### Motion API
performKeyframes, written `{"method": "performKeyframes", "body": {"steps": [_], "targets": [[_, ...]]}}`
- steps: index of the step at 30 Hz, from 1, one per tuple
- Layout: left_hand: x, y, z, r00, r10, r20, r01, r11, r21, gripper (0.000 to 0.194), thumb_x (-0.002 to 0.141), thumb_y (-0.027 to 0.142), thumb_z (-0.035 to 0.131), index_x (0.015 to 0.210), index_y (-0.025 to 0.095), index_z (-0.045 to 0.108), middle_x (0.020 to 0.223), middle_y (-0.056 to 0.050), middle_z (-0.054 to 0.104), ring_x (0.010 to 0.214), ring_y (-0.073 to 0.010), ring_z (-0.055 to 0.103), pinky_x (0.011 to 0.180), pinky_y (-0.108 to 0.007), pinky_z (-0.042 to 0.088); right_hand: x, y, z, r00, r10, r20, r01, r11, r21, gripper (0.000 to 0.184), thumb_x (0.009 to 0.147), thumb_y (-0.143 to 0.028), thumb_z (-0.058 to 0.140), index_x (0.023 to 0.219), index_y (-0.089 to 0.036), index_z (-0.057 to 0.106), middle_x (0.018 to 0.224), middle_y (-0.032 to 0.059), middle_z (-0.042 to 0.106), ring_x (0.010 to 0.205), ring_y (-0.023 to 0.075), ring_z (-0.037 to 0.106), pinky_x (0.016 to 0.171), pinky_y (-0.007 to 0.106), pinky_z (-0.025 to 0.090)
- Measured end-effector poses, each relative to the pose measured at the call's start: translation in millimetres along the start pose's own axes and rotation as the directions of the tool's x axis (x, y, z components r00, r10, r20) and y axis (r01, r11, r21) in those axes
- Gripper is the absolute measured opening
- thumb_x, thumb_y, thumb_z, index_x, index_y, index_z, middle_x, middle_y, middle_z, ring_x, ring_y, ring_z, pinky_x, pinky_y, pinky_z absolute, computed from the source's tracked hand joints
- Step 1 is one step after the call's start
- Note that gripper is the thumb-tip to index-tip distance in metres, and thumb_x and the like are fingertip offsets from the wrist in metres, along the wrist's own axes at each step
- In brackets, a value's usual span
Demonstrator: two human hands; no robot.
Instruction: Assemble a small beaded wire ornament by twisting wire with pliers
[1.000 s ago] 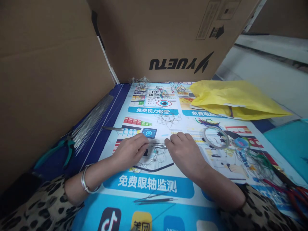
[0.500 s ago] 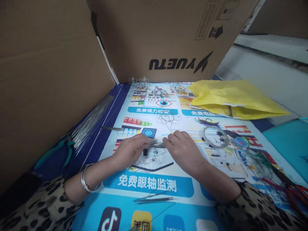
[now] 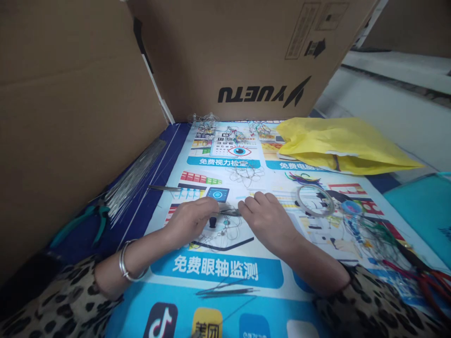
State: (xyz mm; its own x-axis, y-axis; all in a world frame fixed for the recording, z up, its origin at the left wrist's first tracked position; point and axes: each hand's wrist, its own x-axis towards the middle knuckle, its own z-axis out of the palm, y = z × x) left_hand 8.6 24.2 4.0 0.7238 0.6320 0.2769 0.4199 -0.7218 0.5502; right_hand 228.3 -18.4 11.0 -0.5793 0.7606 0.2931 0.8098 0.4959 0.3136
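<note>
Thin silvery wire (image 3: pixel 229 212) spans the short gap between my two hands, just above the printed sheet. My left hand (image 3: pixel 192 218) is closed, with finger and thumb pinching the wire's left end. At its right end my right hand (image 3: pixel 266 220) is closed too, with the fingers curled over and hiding what lies inside. Below the gap hang loose wire loops (image 3: pixel 230 232) with small clear and bluish beads. Farther back lies a flower-like wire shape (image 3: pixel 246 174). Short dark wire pieces (image 3: pixel 227 293) rest nearer to me.
Left are a bundle of straight wires (image 3: pixel 136 176), teal-handled pliers (image 3: pixel 79 227) and a thin metal tool (image 3: pixel 164 188). Right are a tape roll (image 3: pixel 315 200), tangled wires (image 3: pixel 378 239), red-handled pliers (image 3: pixel 431 281) and a yellow bag (image 3: pixel 345 141). Cardboard walls (image 3: pixel 211 51) stand behind and left.
The wire between my hands and the beaded loops below have shifted slightly. Both hands keep nearly the same place and stay closed.
</note>
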Motion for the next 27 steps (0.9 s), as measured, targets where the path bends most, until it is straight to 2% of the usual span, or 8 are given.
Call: {"method": "performKeyframes", "body": {"steps": [9,14,18,22,27], "targets": [[-0.2,2.0,-0.7,1.0,0.022,0.002,-0.023,0.999,0.033,0.023,0.083,0.005,0.037,0.087,0.017,0.056,0.088,-0.004,0.061,0.08,-0.0133,0.057,0.067,-0.025,0.047,-0.2,0.3,0.4,1.0,0.002,-0.004,-0.002,1.0,0.004,0.009,0.081,-0.008,0.053,0.084,-0.014,0.059,0.074,0.0038,0.056,0.07,0.0188,0.042,0.061,0.033,0.022],[0.9,3.7,-1.2,0.999,-0.033,0.027,0.032,0.998,0.05,0.017,0.086,0.011,0.038,0.086,0.017,0.055,0.085,-0.003,0.059,0.078,-0.0136,0.056,0.067,-0.026,0.046,-0.4,-0.4,0.9,1.0,0.006,-0.005,-0.006,1.0,0.013,0.009,0.082,-0.009,0.052,0.085,-0.015,0.059,0.075,0.0042,0.056,0.071,0.0183,0.042,0.062,0.032,0.023],[1.6,4.4,-0.4,0.996,-0.085,0.002,0.085,0.995,0.048,0.014,0.088,0.017,0.04,0.085,0.017,0.054,0.085,-0.003,0.058,0.08,-0.0142,0.054,0.07,-0.027,0.045,-2.9,0.6,4.5,0.999,0.048,-0.01,-0.047,0.999,0.027,0.008,0.083,-0.014,0.054,0.088,-0.016,0.059,0.077,0.0044,0.056,0.075,0.0197,0.042,0.065,0.033,0.024],[1.9,4.8,-0.1,0.994,-0.108,-0.023,0.108,0.994,0.022,0.014,0.089,0.019,0.041,0.085,0.018,0.055,0.083,-0.003,0.058,0.08,-0.0145,0.054,0.07,-0.028,0.045,-6.1,2.4,6.6,0.995,0.1,0.006,-0.1,0.994,0.04,0.007,0.083,-0.014,0.053,0.086,-0.017,0.059,0.076,0.0039,0.055,0.076,0.0199,0.042,0.065,0.033,0.024],[2.3,4.4,0.4,0.993,-0.111,-0.03,0.111,0.994,0.005,0.013,0.088,0.018,0.043,0.084,0.017,0.056,0.081,-0.003,0.058,0.079,-0.0142,0.055,0.069,-0.028,0.044,-6.6,1.4,4.7,0.995,0.09,0.032,-0.092,0.994,0.054,0.006,0.083,-0.015,0.053,0.085,-0.017,0.059,0.076,0.0042,0.055,0.076,0.0202,0.042,0.066,0.033,0.024]]}}
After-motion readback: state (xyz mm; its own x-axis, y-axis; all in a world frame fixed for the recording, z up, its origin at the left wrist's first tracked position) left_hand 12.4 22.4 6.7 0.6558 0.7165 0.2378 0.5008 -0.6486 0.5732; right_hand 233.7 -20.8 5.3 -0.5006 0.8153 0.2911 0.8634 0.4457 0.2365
